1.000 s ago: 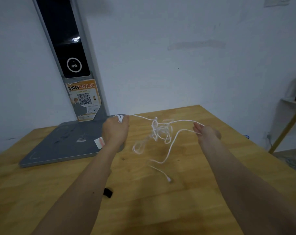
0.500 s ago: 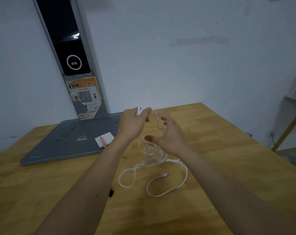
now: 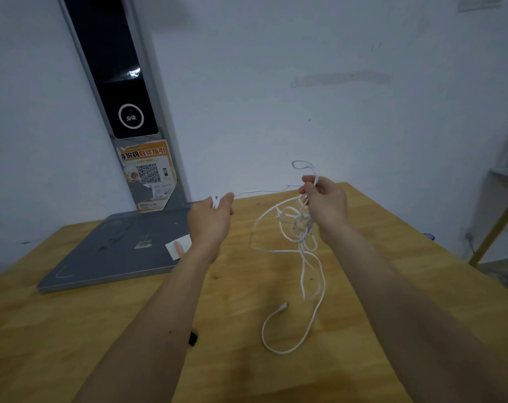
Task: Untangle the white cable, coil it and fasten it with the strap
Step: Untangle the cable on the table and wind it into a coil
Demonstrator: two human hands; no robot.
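Note:
The white cable hangs in a tangled bunch above the wooden table. My left hand grips one end of it, with a few turns showing above the fist. My right hand pinches the cable higher up; a small loop sticks up above its fingers. A taut stretch of cable runs between the two hands. Below the tangle, a long loop trails onto the table and ends in a free plug. A small black strap lies on the table, partly hidden behind my left forearm.
A grey flat base with a tall dark upright panel stands at the back left against the wall. A white card lies on its corner. A wooden-legged shelf stands at the far right, off the table.
My hands have moved apart, drawing a stretch of cable taut between them. My right hand rose and moved right, lifting the tangle. The trailing loop and plug shifted right on the table.

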